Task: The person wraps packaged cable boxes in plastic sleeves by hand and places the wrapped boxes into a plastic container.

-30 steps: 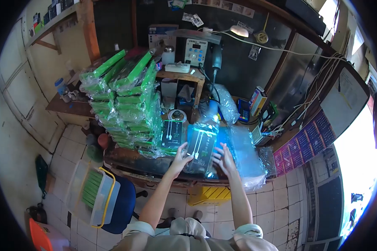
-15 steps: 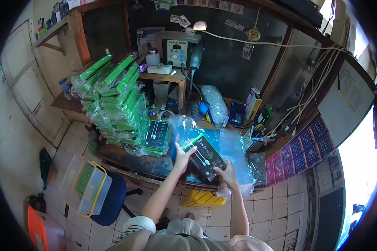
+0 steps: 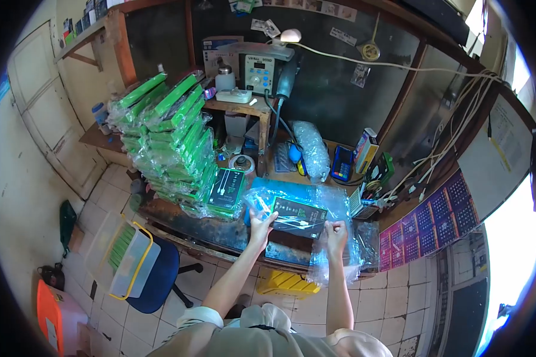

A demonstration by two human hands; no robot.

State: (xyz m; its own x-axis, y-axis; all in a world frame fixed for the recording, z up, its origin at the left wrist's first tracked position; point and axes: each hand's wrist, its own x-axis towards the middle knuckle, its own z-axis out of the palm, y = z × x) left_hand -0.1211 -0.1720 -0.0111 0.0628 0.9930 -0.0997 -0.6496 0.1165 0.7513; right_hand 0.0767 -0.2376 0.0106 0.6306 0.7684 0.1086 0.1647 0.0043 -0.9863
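Note:
A flat black cable box (image 3: 299, 218) with green edges and a white cable pictured on it lies level over the desk, turned sideways. My left hand (image 3: 261, 229) grips its left end, together with a clear plastic bag (image 3: 257, 197) that spreads around that end. At the box's right end my right hand (image 3: 336, 237) is closed, fingers pinched; what lies between them is hidden. Beneath are a blue mat (image 3: 292, 189) and a pile of clear plastic bags (image 3: 333, 205). Left of my hands, a similar box (image 3: 226, 189) lies at the foot of a tall stack of wrapped green boxes (image 3: 170, 137).
Behind stand a hot-air station (image 3: 258, 72), a bubble-wrapped bundle (image 3: 311, 152) and a blue card terminal (image 3: 342, 162). Cables (image 3: 452, 128) hang at the right. A clear bin (image 3: 131, 259) rests on a blue chair (image 3: 161, 285); a yellow crate (image 3: 287, 284) is below the desk.
The box has turned from a steep slant to nearly horizontal. My right hand has risen slightly and its fingers have curled shut. The plastic bag now sits lower, around the box's left end.

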